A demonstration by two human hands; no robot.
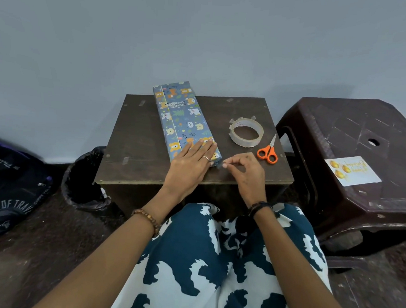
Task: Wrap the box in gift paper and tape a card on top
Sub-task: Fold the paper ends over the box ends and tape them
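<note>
Your left hand (192, 159) lies flat, fingers straight, pressing down on the near end of the box (185, 122), which is already covered in gift paper and rests on the tabletop (138, 135). Your right hand (240, 166) sits just beside that same end, fingertips pinched together on something small at the box's near right corner; it looks like a bit of tape or a paper fold, but it is too small to tell.

The box's long axis runs away from you, leaning slightly left, with the far end reaching the tabletop's back edge. So the open work is at the end nearest you, under both hands, and the right hand is the one placed to close it while the left holds the box steady.

The tape roll (246, 135) and scissors (267, 151) lie to the right of the box, nearer your right hand. The card (352, 170) waits well apart on the stool (343, 130) to your right, so it looks to be a right-hand reach later.
</note>
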